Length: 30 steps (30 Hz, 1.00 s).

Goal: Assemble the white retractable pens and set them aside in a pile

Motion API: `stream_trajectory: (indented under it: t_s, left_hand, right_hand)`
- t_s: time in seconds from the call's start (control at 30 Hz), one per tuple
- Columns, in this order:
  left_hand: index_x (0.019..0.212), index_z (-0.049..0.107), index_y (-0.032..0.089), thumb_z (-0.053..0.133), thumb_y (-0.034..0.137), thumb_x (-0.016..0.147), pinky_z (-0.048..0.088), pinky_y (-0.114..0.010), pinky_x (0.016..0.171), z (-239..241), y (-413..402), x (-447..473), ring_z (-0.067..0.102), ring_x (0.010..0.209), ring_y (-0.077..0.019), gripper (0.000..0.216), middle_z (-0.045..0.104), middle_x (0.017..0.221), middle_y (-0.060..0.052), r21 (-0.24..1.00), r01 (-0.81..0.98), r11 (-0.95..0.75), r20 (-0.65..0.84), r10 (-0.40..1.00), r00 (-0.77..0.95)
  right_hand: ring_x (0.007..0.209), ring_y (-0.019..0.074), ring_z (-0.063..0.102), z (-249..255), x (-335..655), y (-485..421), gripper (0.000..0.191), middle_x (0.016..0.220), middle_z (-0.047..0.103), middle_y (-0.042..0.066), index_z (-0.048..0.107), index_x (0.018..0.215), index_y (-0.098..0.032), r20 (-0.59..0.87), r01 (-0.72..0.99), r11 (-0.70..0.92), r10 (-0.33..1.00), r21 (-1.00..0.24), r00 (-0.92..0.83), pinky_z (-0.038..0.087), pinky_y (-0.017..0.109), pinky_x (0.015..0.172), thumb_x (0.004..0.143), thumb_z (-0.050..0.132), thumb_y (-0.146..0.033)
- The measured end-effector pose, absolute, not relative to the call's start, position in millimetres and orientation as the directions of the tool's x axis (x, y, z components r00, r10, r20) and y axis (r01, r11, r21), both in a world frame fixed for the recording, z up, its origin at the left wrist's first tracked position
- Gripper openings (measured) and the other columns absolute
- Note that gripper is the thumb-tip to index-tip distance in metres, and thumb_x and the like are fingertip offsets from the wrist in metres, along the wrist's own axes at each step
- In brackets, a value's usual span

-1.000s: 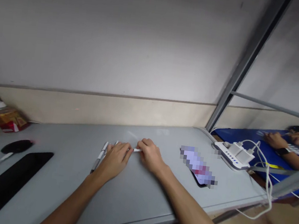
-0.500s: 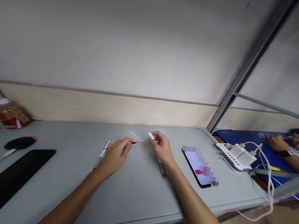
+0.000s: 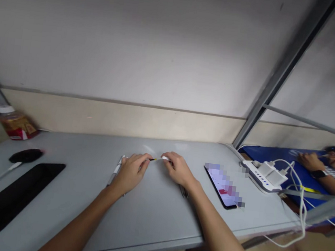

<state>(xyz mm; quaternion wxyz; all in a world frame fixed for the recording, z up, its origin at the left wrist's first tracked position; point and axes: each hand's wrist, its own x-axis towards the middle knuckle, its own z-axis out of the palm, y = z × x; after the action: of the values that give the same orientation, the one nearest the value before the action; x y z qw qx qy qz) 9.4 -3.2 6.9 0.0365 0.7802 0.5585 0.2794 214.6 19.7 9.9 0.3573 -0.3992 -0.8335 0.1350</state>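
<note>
My left hand [image 3: 130,172] rests on the grey table [image 3: 150,217] with fingers closed on a pen whose dark tip [image 3: 152,159] pokes out to the right. My right hand [image 3: 178,169] is closed on a small white pen cap [image 3: 165,158], held just right of that tip with a small gap between them. Other pens [image 3: 116,169] lie under and left of my left hand. Another dark pen [image 3: 183,191] lies under my right wrist.
A phone [image 3: 223,186] lies screen-up right of my right hand. A white power strip [image 3: 263,175] with chargers and cables sits at the table's right end. A black pad [image 3: 6,197], a dark mouse [image 3: 26,155] and a jar [image 3: 16,124] are at the left. Another person's hands [image 3: 328,162] work on a blue table.
The cap came off the pen and my hands moved apart. Since half a second ago my right hand has brought the cap back down close to the pen tip.
</note>
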Motion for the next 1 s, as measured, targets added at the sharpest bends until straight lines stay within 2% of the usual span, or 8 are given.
stream_trajectory:
  t_s: [0.17, 0.27, 0.57, 0.8, 1.0]
  left_hand:
    - [0.103, 0.059, 0.028, 0.035, 0.032, 0.096, 0.029, -0.039, 0.087, 7, -6, 12, 0.056, 0.096, -0.0212, 0.026, 0.068, 0.101, -0.001, 0.287, 0.864, -0.415, 0.41, 0.868, 0.281]
    - [0.102, 0.057, 0.027, 0.034, 0.031, 0.096, 0.029, -0.039, 0.087, 5, -7, 12, 0.056, 0.096, -0.0208, 0.025, 0.068, 0.104, -0.001, 0.277, 0.852, -0.444, 0.42, 0.854, 0.308]
    - [0.098, 0.056, 0.024, 0.032, 0.033, 0.097, 0.031, -0.037, 0.084, 4, -9, 14, 0.055, 0.096, -0.0209, 0.026, 0.066, 0.1, -0.002, 0.291, 0.838, -0.463, 0.409, 0.851, 0.329]
    - [0.092, 0.054, 0.022, 0.028, 0.032, 0.098, 0.033, -0.037, 0.082, 1, -8, 16, 0.055, 0.091, -0.0202, 0.028, 0.062, 0.091, -0.002, 0.351, 0.812, -0.467, 0.367, 0.866, 0.34]
    - [0.091, 0.053, 0.022, 0.034, 0.028, 0.096, 0.034, -0.035, 0.082, -4, -5, 16, 0.053, 0.093, -0.0201, 0.02, 0.061, 0.094, -0.002, 0.348, 0.786, -0.511, 0.417, 0.835, 0.358]
  right_hand:
    - [0.089, 0.0176, 0.058, 9, 210, 16, 0.025, 0.095, 0.064, 0.007, 0.059, 0.113, -0.019, 0.481, 0.601, 0.695, 0.714, -0.394, -0.509, 0.04, 0.029, 0.08, 0.096, 0.04, -0.021]
    - [0.092, 0.019, 0.058, 6, 205, 15, 0.025, 0.101, 0.066, 0.008, 0.055, 0.116, -0.019, 0.472, 0.629, 0.687, 0.718, -0.365, -0.511, 0.039, 0.03, 0.082, 0.095, 0.042, -0.021]
    - [0.088, 0.0187, 0.058, 6, 204, 13, 0.017, 0.096, 0.066, 0.006, 0.056, 0.104, -0.019, 0.439, 0.676, 0.678, 0.721, -0.287, -0.537, 0.038, 0.029, 0.079, 0.09, 0.046, -0.016]
    - [0.087, 0.0178, 0.059, 5, 198, 9, 0.016, 0.098, 0.066, 0.006, 0.057, 0.105, -0.02, 0.427, 0.664, 0.681, 0.724, -0.31, -0.542, 0.037, 0.027, 0.075, 0.092, 0.047, -0.02]
    - [0.078, 0.0178, 0.061, 5, 198, 8, 0.017, 0.09, 0.068, 0.005, 0.057, 0.105, -0.019, 0.392, 0.7, 0.618, 0.78, -0.358, -0.488, 0.035, 0.025, 0.066, 0.091, 0.049, -0.024]
